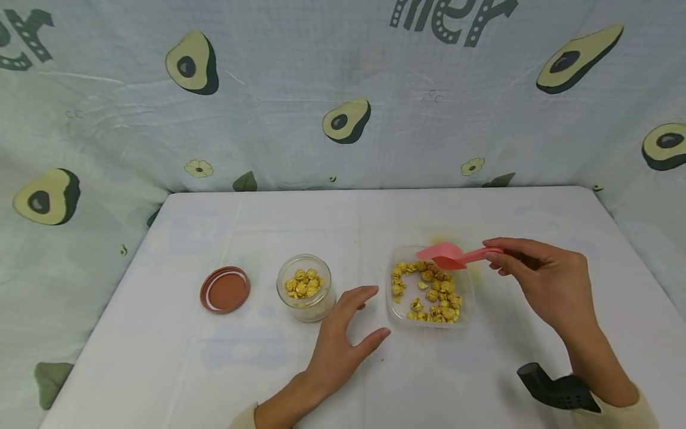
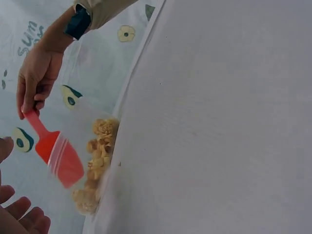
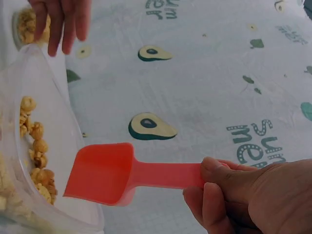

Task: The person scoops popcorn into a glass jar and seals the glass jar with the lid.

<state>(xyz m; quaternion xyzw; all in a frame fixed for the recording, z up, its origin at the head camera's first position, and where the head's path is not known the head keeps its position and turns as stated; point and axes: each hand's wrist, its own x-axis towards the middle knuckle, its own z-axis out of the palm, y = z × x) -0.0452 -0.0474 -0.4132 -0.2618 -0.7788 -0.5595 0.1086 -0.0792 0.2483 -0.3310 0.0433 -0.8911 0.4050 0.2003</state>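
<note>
My right hand [image 1: 552,280] pinches the handle end of a red plastic scoop [image 3: 105,173]. The scoop's bowl hangs over the far edge of a clear plastic container [image 1: 465,298], and no popcorn shows in it in the right wrist view. Yellow popcorn [image 1: 445,292] lies scattered in the container, with bare bottom between pieces. My left hand [image 1: 343,345] holds nothing; its fingers and thumb are spread, between the container and a glass jar [image 1: 313,310]. The jar stands upright without its lid and has popcorn in it.
A reddish-brown jar lid [image 1: 225,290] lies left of the jar. The table [image 1: 257,381] wears a white cover. Behind it hangs a pale cloth [image 1: 268,71] printed with avocados. A black device [image 1: 557,387] is strapped at the right wrist.
</note>
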